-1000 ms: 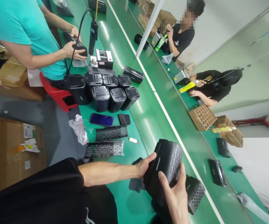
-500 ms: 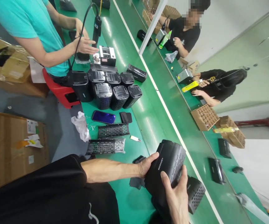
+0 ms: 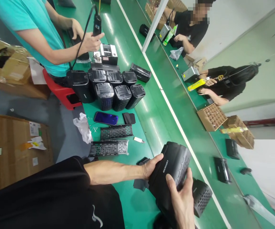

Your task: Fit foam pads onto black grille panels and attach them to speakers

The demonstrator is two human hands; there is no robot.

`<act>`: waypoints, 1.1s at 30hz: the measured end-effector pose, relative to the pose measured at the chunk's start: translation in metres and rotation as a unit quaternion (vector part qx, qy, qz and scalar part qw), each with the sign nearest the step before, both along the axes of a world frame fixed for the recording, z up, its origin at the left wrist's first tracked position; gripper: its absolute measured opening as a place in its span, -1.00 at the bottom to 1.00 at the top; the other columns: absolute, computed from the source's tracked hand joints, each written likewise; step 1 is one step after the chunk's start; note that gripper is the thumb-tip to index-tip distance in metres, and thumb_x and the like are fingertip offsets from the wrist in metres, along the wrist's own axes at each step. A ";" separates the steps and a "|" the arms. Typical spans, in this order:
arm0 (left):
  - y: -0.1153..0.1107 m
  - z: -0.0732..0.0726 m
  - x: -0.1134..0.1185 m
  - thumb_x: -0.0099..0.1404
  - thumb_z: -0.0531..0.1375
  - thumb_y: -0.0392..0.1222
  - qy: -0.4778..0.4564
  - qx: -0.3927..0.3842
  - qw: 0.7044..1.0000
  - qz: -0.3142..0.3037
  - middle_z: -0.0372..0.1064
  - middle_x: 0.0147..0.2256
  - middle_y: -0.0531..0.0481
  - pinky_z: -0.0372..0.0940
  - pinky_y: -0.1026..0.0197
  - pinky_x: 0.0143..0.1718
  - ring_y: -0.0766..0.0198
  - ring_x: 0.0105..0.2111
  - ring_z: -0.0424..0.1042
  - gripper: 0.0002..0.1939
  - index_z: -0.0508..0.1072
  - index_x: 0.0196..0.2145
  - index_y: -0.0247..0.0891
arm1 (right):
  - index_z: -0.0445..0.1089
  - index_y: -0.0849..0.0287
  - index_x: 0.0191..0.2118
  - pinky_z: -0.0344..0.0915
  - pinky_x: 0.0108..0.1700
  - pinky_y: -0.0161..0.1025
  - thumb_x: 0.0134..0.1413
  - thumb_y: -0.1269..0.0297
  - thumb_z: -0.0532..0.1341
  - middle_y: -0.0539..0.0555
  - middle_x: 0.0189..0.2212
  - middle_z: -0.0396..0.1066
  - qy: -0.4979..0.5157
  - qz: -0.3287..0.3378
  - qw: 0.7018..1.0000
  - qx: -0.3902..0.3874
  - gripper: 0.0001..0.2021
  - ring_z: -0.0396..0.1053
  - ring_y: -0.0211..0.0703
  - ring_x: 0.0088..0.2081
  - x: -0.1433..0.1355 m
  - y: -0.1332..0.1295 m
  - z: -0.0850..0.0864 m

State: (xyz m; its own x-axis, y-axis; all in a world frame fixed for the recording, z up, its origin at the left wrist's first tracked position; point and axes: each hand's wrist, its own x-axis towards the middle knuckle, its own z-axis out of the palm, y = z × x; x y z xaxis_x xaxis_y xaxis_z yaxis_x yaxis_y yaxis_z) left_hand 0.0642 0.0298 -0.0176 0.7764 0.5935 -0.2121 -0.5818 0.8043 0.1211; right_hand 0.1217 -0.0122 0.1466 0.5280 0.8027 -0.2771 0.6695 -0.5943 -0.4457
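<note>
Both my hands hold a black perforated device housing (image 3: 174, 165) marked MERKURY, tilted above the green bench (image 3: 151, 117). My left hand (image 3: 150, 166) grips its near side with the thumb on top. My right hand (image 3: 182, 198) clasps it from below right. Another black perforated unit (image 3: 202, 196) lies just right of my right hand. Small black parts (image 3: 141, 183) lie under my left wrist.
Several black housings (image 3: 113, 87) stand grouped ahead, with a phone (image 3: 106, 118), two perforated panels (image 3: 116, 132) and a plastic bag (image 3: 82, 127) nearer. A person in teal holds a corded tool (image 3: 97, 22). Two people work across the bench. Cardboard boxes (image 3: 16, 149) stand left.
The person in teal has raised a hand and gripped the hanging corded tool. My hands keep the housing, shifted slightly right.
</note>
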 end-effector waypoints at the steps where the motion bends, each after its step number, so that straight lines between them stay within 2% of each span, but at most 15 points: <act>1: 0.000 0.001 0.000 0.04 0.17 0.61 0.001 0.001 1.000 0.001 0.57 -0.10 -0.28 0.34 -0.14 0.17 -0.22 0.04 0.49 -0.07 0.61 -0.04 -0.31 | -0.14 0.02 0.55 0.30 0.16 0.22 0.00 -0.41 0.23 0.33 0.34 0.25 0.002 -0.001 1.000 0.000 0.12 0.35 0.46 0.24 0.000 0.000 0.001; 7: -0.001 0.013 -0.005 0.07 0.14 0.61 0.008 0.002 1.000 -0.012 0.57 -0.10 -0.24 0.34 -0.15 0.16 -0.22 0.04 0.49 -0.10 0.62 -0.03 -0.24 | -0.21 0.09 0.56 0.22 0.23 0.21 0.03 -0.43 0.22 0.37 0.38 0.18 0.017 0.013 1.000 -0.012 0.16 0.28 0.44 0.29 -0.001 -0.003 0.004; 11: -0.007 0.010 -0.006 0.10 0.08 0.65 0.003 0.017 0.999 -0.041 0.57 -0.13 -0.23 0.30 -0.15 0.21 -0.21 0.04 0.50 -0.08 0.65 -0.04 -0.22 | -0.21 0.07 0.56 0.16 0.29 0.22 0.05 -0.43 0.20 0.33 0.44 0.06 0.041 0.010 0.999 -0.014 0.14 0.21 0.47 0.33 0.002 -0.009 0.002; 15: -0.012 0.012 -0.005 0.14 0.11 0.61 0.002 0.005 0.999 -0.051 0.55 -0.11 -0.24 0.29 -0.10 0.22 -0.21 0.08 0.49 -0.12 0.64 -0.05 -0.25 | -0.21 0.03 0.56 0.10 0.34 0.18 0.04 -0.41 0.23 0.27 0.45 0.07 0.064 0.014 0.997 -0.029 0.13 0.20 0.43 0.34 0.017 -0.006 -0.004; 18: -0.006 0.021 -0.006 0.12 0.17 0.57 0.004 -0.023 0.999 -0.029 0.51 -0.04 -0.26 0.32 -0.12 0.18 -0.24 0.08 0.47 -0.11 0.55 0.06 -0.26 | -0.13 0.13 0.55 0.03 0.40 0.18 0.01 -0.42 0.24 0.30 0.44 0.07 0.067 0.029 0.997 -0.038 0.15 0.14 0.39 0.38 0.034 -0.006 -0.010; 21: 0.006 0.031 -0.007 0.07 0.35 0.38 0.060 -0.053 0.994 0.073 0.46 0.02 -0.24 0.35 -0.08 0.13 -0.16 0.05 0.46 -0.15 0.40 0.18 -0.18 | -0.02 0.12 0.51 0.20 0.30 0.26 -0.04 -0.39 0.31 0.34 0.47 -0.07 0.059 0.025 0.997 0.035 0.13 0.19 0.41 0.34 0.037 -0.023 -0.023; 23: 0.012 0.035 -0.005 0.06 0.41 0.29 0.089 -0.065 0.985 0.134 0.43 0.00 -0.20 0.36 -0.03 0.08 -0.08 0.00 0.45 -0.14 0.33 0.21 -0.13 | -0.12 0.10 0.53 0.32 0.22 0.26 -0.11 -0.34 0.39 0.37 0.48 -0.19 0.055 0.005 0.991 0.124 0.21 0.14 0.43 0.37 0.025 -0.038 -0.039; 25: 0.013 0.037 -0.002 0.06 0.42 0.27 0.097 -0.063 0.980 0.164 0.41 -0.04 -0.17 0.37 -0.02 0.03 -0.03 -0.07 0.44 -0.12 0.28 0.23 -0.10 | -0.22 0.20 0.52 0.24 0.29 0.29 -0.16 -0.32 0.43 0.45 0.46 -0.20 0.025 -0.021 0.978 0.208 0.30 0.02 0.43 0.42 0.008 -0.049 -0.056; 27: 0.010 0.038 0.000 0.07 0.43 0.25 0.108 -0.052 0.976 0.184 0.40 -0.07 -0.13 0.37 -0.02 0.00 0.00 -0.10 0.43 -0.09 0.23 0.27 -0.06 | -0.12 0.30 0.46 0.09 0.37 0.27 -0.12 -0.32 0.42 0.48 0.40 -0.07 -0.014 -0.044 0.966 0.256 0.23 0.02 0.37 0.41 -0.006 -0.053 -0.067; 28: 0.009 0.037 -0.002 0.06 0.44 0.24 0.116 -0.044 0.975 0.182 0.41 -0.07 -0.13 0.37 -0.02 -0.02 0.01 -0.11 0.43 -0.07 0.21 0.28 -0.05 | -0.04 0.31 0.43 0.06 0.38 0.24 -0.11 -0.31 0.41 0.46 0.36 0.01 -0.027 -0.057 0.961 0.269 0.16 0.08 0.33 0.38 -0.009 -0.055 -0.068; 30: 0.010 0.035 -0.015 0.06 0.43 0.28 0.139 -0.013 0.981 0.136 0.42 -0.04 -0.15 0.38 -0.01 -0.06 0.02 -0.11 0.43 -0.05 0.21 0.29 -0.06 | 0.10 0.28 0.36 0.11 0.35 0.22 -0.10 -0.30 0.41 0.41 0.28 0.12 -0.022 -0.078 0.962 0.262 0.06 0.19 0.30 0.29 -0.006 -0.060 -0.063; 33: 0.031 0.035 -0.056 0.06 0.39 0.35 0.204 0.107 0.973 0.024 0.40 0.08 -0.20 0.38 -0.03 -0.10 -0.03 -0.01 0.42 -0.10 0.31 0.25 -0.10 | 0.15 0.23 0.34 0.16 0.30 0.23 -0.09 -0.28 0.40 0.33 0.25 0.19 0.046 -0.097 0.972 0.210 -0.01 0.24 0.29 0.23 0.010 -0.084 -0.050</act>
State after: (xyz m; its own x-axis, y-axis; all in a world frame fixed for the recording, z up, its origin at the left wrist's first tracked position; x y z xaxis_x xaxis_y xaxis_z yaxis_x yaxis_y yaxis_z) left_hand 0.0081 0.0607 0.0172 0.6237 0.6915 -0.3644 -0.4866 0.7083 0.5113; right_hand 0.1315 -0.0959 0.0963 0.6690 0.7432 -0.0004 0.5082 -0.4579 -0.7294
